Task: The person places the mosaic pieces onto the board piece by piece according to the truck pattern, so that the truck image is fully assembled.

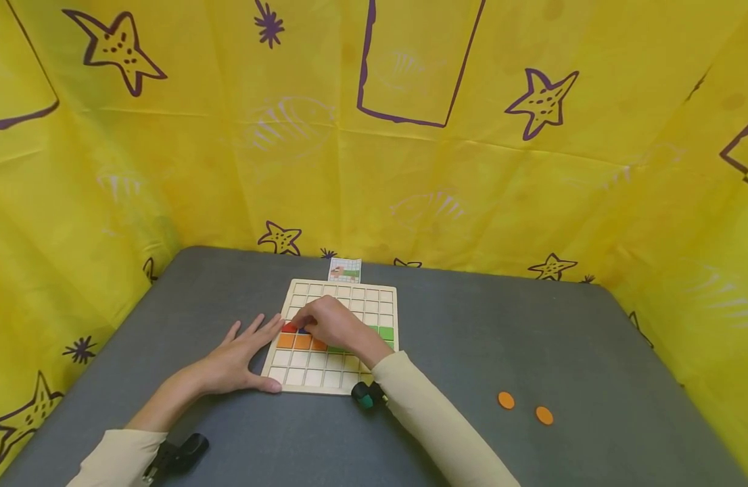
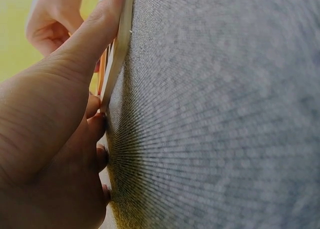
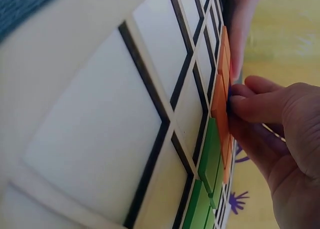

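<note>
A wooden grid board [image 1: 315,377] lies on the grey table, with square cells. My left hand [image 1: 234,365] spreads along its left edge, thumb at the lower corner and fingertips higher up, touching the rim. My right hand [image 1: 333,323] is over the board's left half, thumb and fingers pinching a blue tile [image 3: 230,96] at the cell right of a red tile [image 1: 289,327]. Orange tiles [image 1: 302,341] fill the row below, and green tiles [image 1: 386,333] sit at the right side. My right hand and forearm hide part of the middle rows.
A small picture card [image 1: 345,270] with a coloured grid pattern lies behind the board. Two orange discs [image 1: 506,400] are on the table to the right. Yellow cloth [image 1: 374,169] with drawn starfish hangs around the table [image 1: 471,338].
</note>
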